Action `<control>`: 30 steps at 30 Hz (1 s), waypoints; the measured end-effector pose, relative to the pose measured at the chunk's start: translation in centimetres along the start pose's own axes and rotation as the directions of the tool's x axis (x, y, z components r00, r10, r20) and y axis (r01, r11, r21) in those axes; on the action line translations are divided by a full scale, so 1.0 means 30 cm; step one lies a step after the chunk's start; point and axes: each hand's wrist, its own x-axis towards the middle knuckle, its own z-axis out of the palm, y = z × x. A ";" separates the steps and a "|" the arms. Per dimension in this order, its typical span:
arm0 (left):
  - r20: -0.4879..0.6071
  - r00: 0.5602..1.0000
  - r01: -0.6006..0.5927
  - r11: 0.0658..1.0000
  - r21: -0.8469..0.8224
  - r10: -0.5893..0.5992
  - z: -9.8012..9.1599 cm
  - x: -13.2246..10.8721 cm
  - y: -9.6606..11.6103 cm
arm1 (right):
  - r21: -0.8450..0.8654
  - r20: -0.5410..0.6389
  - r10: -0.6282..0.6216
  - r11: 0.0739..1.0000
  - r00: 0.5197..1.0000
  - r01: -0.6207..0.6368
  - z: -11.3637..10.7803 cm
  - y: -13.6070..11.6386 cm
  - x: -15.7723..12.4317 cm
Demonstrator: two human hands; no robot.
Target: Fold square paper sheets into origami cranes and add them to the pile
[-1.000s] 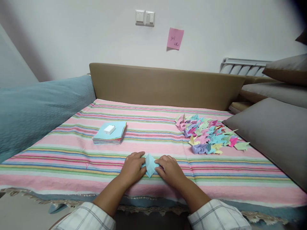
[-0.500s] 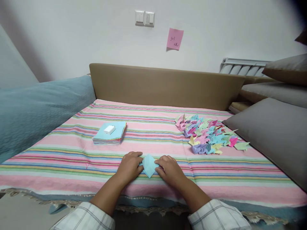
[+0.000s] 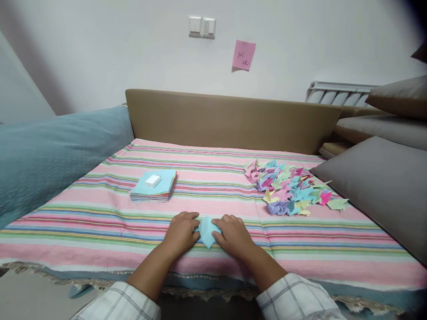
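Observation:
A light blue piece of folded origami paper (image 3: pixel 207 233), roughly diamond-shaped with visible creases, lies on the striped cloth between my hands. My left hand (image 3: pixel 182 230) grips its left corner with thumb and fingers. From the other side, my right hand (image 3: pixel 232 233) has its thumb and fingertips closed on the right part, covering that corner. Beyond my left hand sits a stack of coloured paper squares (image 3: pixel 151 189), with a small white block (image 3: pixel 153 180) on top. A heap of folded paper figures (image 3: pixel 293 189) in many colours is spread farther off to the right.
The striped cloth (image 3: pixel 213 178) covers a sofa seat with a brown backrest (image 3: pixel 227 120) behind. A blue-covered armrest (image 3: pixel 63 151) bounds the left. Grey cushions (image 3: pixel 376 178) are piled along the right. A pink note (image 3: pixel 243 55) and light switches (image 3: pixel 202 27) are on the wall.
My right hand has moved slightly left, its fingertips now farther over the blue paper. My left hand keeps its hold on the left corner.

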 end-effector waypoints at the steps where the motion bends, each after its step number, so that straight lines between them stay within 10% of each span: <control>1: 0.001 1.000 0.002 1.000 0.002 -0.002 -0.001 0.000 0.001 | -0.006 0.005 -0.001 1.000 1.000 0.001 0.000 0.000 0.003; 30: -0.002 1.000 -0.014 1.000 0.001 0.014 0.004 0.000 -0.004 | 0.151 0.033 -0.014 0.988 0.999 0.009 -0.023 0.059 -0.012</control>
